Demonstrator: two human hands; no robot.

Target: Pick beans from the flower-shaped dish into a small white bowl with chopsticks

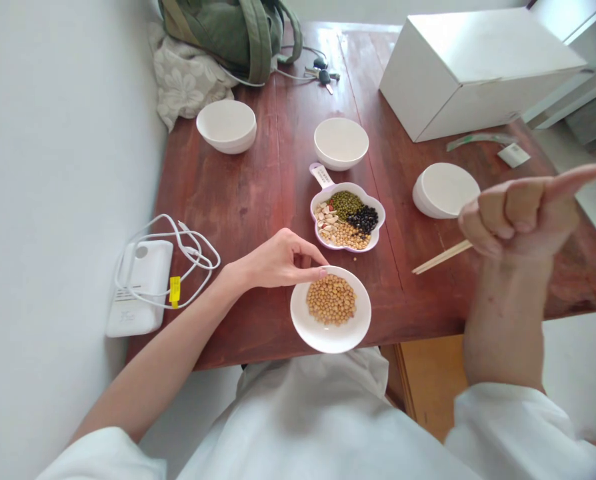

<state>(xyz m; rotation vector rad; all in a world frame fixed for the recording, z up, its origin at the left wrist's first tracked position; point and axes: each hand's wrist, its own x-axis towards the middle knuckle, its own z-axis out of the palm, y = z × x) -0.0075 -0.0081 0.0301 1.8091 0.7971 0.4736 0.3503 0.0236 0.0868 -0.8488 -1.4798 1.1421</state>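
While pinching the far left rim of the white dish (303, 320) with the left hand (291, 261), had that grip clamped on the edge, just beyond the yellow beans (332, 300) in the dish. Had the near edge of the tabletop (258, 207) running under the dish; could not tell if resting on wood or lifted slightly. Held the chopsticks (443, 256) in the right hand (518, 217), to the right of the dish and well apart from it, with that grip closed around the sticks. Slanted their long axis down and leftward, with the tips short of the dish but pointing roughly toward it. Had the left hand nearer, right at the dish, and the flower-shaped tray (377, 233) of beans and nuts just beyond the dish.
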